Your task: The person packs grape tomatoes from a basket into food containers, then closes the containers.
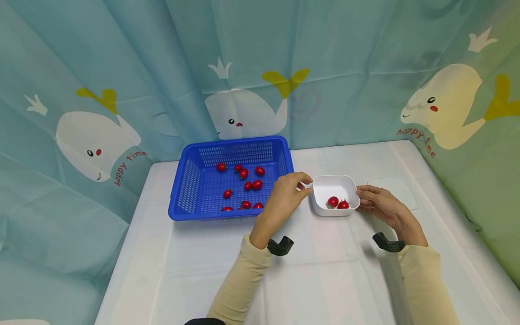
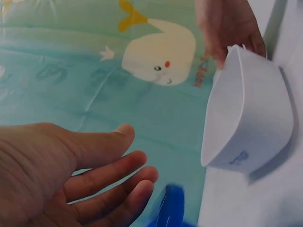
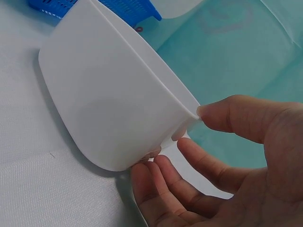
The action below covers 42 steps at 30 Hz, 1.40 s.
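Note:
A white square box (image 1: 334, 213) sits on the table with two red cherry tomatoes (image 1: 332, 201) inside. My right hand (image 1: 386, 207) holds the box at its right side; in the right wrist view the thumb (image 3: 222, 113) is on the rim and the fingers touch the wall below. My left hand (image 1: 282, 196) hovers by the box's left edge, fingers loosely bent. Seen from the left wrist, this hand stands apart from the box, with nothing between thumb and fingers. Left of it is a blue plastic basket (image 1: 211, 215) holding several cherry tomatoes (image 1: 243, 174).
A flat, pale lid-like square (image 1: 400, 189) lies right of the box, partly behind my right hand. White cloth covers the table (image 1: 317, 280). A whale-print curtain (image 1: 337, 90) hangs along the back and both sides.

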Available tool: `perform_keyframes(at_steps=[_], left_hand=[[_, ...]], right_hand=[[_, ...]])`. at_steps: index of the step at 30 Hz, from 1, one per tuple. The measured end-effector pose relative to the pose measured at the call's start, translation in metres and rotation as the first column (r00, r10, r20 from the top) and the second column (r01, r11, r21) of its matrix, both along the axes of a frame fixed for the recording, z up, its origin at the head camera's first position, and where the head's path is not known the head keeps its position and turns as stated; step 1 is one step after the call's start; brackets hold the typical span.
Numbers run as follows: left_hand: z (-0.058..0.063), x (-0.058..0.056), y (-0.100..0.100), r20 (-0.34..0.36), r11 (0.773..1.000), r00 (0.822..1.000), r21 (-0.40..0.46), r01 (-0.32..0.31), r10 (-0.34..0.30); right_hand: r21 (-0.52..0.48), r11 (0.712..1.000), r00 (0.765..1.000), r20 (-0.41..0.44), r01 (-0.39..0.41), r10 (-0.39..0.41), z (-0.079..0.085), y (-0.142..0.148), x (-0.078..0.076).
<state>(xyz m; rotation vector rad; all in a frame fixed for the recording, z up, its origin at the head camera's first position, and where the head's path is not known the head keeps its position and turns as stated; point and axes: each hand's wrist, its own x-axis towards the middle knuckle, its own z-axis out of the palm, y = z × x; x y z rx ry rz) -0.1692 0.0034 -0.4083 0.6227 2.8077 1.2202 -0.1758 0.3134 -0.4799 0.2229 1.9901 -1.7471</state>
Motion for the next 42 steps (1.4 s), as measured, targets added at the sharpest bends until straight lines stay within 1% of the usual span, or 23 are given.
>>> perform_keyframes(at_steps=[5, 10, 15, 17, 19, 23, 26, 29, 32, 35, 37, 42], left_hand=[[0.000, -0.001, -0.012, 0.039, 1.000, 0.999, -0.003, -0.005, 0.005], [0.002, -0.002, -0.025, 0.089, 1.000, 0.996, 0.012, 0.009, -0.010], [0.000, -0.006, -0.038, 0.078, 1.000, 0.997, 0.024, 0.019, -0.021], [-0.001, -0.008, -0.043, 0.077, 1.000, 0.997, 0.013, 0.015, -0.016], [-0.002, -0.009, -0.048, 0.086, 1.000, 0.996, 0.006, 0.018, -0.019], [-0.004, -0.012, -0.058, 0.124, 1.000, 0.992, -0.002, 0.028, -0.027], [-0.007, -0.016, -0.064, 0.157, 0.998, 0.986, -0.018, 0.056, -0.052], [-0.011, -0.019, -0.068, 0.190, 0.993, 0.977, -0.049, 0.108, -0.097], [-0.015, -0.023, -0.071, 0.224, 0.981, 0.963, -0.088, 0.170, -0.147], [-0.019, -0.027, -0.073, 0.252, 0.967, 0.950, -0.127, 0.220, -0.183], [-0.021, -0.029, -0.074, 0.273, 0.959, 0.942, -0.149, 0.241, -0.194], [-0.024, -0.033, -0.074, 0.301, 0.945, 0.935, -0.204, 0.254, -0.187]], right_hand=[[-0.001, 1.000, 1.000, 0.007, 0.001, -0.001, 0.000, 0.000, 0.000], [-0.010, 1.000, 1.000, 0.012, 0.004, -0.004, 0.000, 0.000, 0.000], [-0.024, 1.000, 1.000, 0.010, 0.001, 0.000, 0.000, 0.001, 0.000], [-0.023, 1.000, 1.000, 0.008, -0.005, 0.006, 0.000, 0.001, 0.000], [-0.023, 1.000, 1.000, 0.007, -0.010, 0.010, 0.000, 0.001, -0.001], [-0.025, 1.000, 1.000, 0.013, -0.010, 0.010, 0.000, 0.002, -0.001], [-0.026, 1.000, 1.000, 0.016, -0.007, 0.008, 0.000, 0.002, -0.001], [-0.027, 1.000, 1.000, 0.014, -0.007, 0.007, 0.000, 0.002, -0.001], [-0.031, 0.999, 1.000, 0.014, -0.004, 0.005, -0.001, 0.003, -0.001], [-0.030, 1.000, 1.000, 0.019, -0.002, 0.003, -0.001, 0.003, -0.001], [-0.028, 1.000, 1.000, 0.020, -0.003, 0.003, -0.001, 0.003, -0.001], [-0.035, 0.999, 1.000, 0.016, -0.004, 0.005, -0.001, 0.003, -0.001]])
